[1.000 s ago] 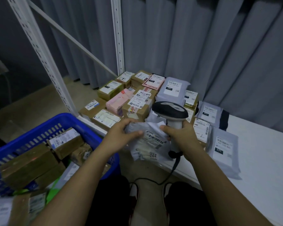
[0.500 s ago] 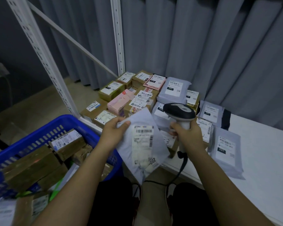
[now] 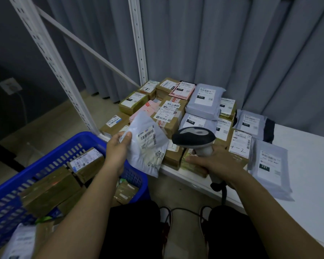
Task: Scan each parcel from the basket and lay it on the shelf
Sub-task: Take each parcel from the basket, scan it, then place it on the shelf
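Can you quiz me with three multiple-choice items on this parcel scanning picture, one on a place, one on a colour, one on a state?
1. Where is the barcode scanner?
A. in the right hand, above the shelf's front edge
B. lying in the basket
C. hanging on the shelf post

2. What colour is the basket?
A. red
B. blue
C. grey

3. What state is the grey mailer bag in?
A. lying flat on the shelf
B. still in the basket
C. held up by the left hand

Answers:
1. A, the right hand's fingers wrap the scanner's handle over the shelf edge.
2. B, its slotted plastic walls are bright blue.
3. C, the left hand grips the bag's edge, label facing the camera, clear of shelf and basket.
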Demonstrator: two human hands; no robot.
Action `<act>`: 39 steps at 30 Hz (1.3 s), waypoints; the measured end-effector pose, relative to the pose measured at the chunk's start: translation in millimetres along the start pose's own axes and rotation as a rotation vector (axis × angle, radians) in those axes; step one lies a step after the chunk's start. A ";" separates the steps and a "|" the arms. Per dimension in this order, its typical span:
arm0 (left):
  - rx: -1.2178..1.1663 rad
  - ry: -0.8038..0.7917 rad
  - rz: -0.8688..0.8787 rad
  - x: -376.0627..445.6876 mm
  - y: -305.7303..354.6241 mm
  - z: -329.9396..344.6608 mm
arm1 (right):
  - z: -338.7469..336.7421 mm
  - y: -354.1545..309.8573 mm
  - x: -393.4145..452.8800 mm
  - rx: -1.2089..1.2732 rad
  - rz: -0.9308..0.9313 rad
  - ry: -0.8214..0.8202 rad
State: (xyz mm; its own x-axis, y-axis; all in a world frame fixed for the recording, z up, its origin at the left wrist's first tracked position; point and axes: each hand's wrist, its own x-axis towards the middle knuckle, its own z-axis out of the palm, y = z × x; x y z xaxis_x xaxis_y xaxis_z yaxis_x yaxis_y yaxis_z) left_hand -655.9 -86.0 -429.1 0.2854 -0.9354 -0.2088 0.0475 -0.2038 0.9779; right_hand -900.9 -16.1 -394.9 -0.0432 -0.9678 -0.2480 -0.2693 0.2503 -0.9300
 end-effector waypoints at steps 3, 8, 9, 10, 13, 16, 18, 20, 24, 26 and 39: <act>0.008 0.012 0.031 0.9 0.1 -2.4 | -1.5 1.8 2.1 -0.051 -0.010 -0.025; 0.013 0.012 0.060 2.5 -0.5 -5.2 | -3.3 3.7 4.5 -0.008 -0.043 -0.013; 0.008 0.011 0.062 2.3 -0.1 -5.1 | -3.0 3.2 4.3 0.003 -0.050 0.002; 0.004 0.010 0.062 1.6 0.5 -4.7 | -3.1 2.6 3.8 0.016 -0.053 0.023; 0.017 0.007 0.071 -0.4 0.9 -2.7 | -5.4 2.8 4.5 0.054 -0.065 0.055; 0.032 -0.001 0.075 -0.8 0.3 -2.3 | -7.3 5.8 5.7 0.050 -0.066 0.040; 0.040 -0.006 0.071 0.2 -0.5 -2.6 | -7.7 7.3 6.7 0.060 -0.058 0.045; 0.046 -0.007 0.070 0.3 -0.6 -2.5 | -8.6 6.9 6.7 0.064 -0.057 0.042; 0.046 -0.017 0.071 -1.3 0.8 0.5 | -9.2 7.3 8.8 0.094 -0.058 0.058; 0.033 -0.009 0.086 -2.6 1.8 3.0 | -10.1 9.9 12.4 0.103 -0.039 0.120; -0.043 -0.211 0.128 -19.3 30.5 150.0 | -84.0 38.0 19.7 0.661 0.094 0.664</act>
State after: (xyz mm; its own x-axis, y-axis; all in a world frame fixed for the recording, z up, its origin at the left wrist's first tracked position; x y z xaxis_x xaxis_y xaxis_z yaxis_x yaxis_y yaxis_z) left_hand -803.6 -117.4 -397.3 0.0860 -0.9933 -0.0769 0.0662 -0.0714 0.9953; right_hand -992.8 -27.9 -412.4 -0.6318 -0.7087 -0.3139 0.3550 0.0955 -0.9300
